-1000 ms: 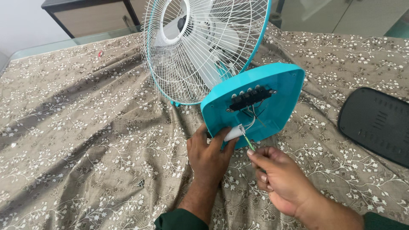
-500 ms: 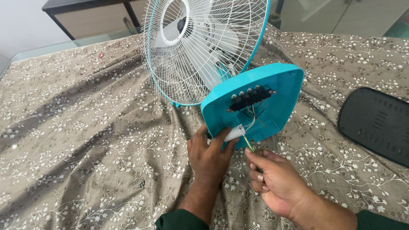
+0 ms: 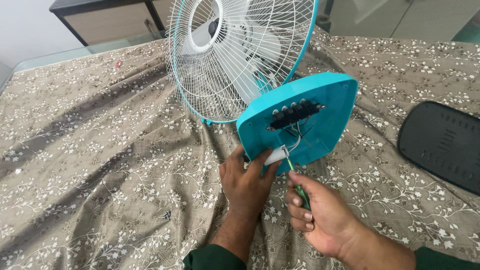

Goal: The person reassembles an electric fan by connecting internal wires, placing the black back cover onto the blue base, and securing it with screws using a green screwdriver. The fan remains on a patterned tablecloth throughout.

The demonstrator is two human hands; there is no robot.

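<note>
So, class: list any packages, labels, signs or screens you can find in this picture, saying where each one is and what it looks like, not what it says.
None of those are in view.
The left hand steadies the upturned turquoise fan base; the right hand holds a green screwdriver to it.
A dark plastic cover lies on the patterned cloth at right, with no visible label.

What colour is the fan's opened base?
Turquoise, the fan base; its wire guard is white. Best seen in the head view.
</note>
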